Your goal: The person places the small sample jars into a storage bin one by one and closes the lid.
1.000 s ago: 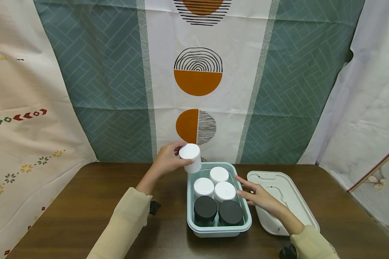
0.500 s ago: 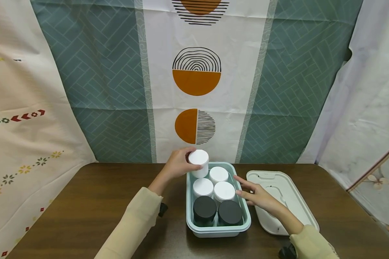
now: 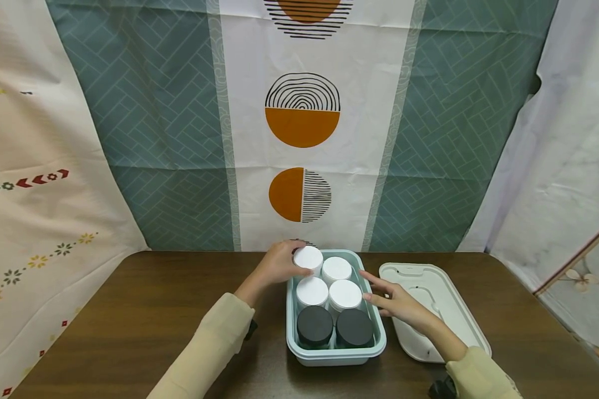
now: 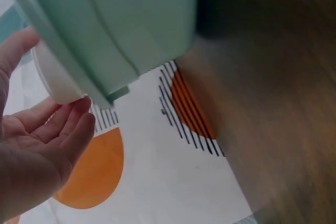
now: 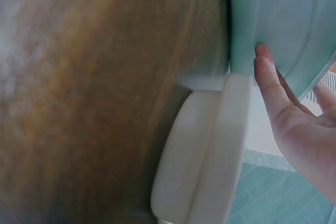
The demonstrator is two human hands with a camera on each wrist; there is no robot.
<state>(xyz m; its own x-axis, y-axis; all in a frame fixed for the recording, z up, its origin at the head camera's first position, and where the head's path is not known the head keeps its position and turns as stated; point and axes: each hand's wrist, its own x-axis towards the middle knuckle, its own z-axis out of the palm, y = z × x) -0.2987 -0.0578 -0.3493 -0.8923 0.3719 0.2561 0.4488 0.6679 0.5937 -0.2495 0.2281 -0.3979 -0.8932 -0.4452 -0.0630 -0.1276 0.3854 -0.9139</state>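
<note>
My left hand (image 3: 280,263) grips a white-lidded jar (image 3: 308,259) by its sides, low in the far left corner of a pale green bin (image 3: 336,359). In the left wrist view, thumb and fingers hold the white jar (image 4: 55,74) beside the bin's rim. Three more white-lidded jars, among them the near right one (image 3: 345,294), stand upright in the bin. Two dark-lidded jars, one at the left (image 3: 315,325), fill its near end. My right hand (image 3: 396,299) rests against the bin's right side, its fingers extended, as the right wrist view also shows.
A white lid (image 3: 441,310) lies on the brown wooden table (image 3: 179,310) to the right of the bin, partly beneath my right forearm. A patterned cloth (image 3: 304,127) hangs behind the table's far edge.
My left hand has carried the white-lidded jar rightward over the bin, then lowered it into the far left corner beside the others. The right hand has stayed against the bin.
</note>
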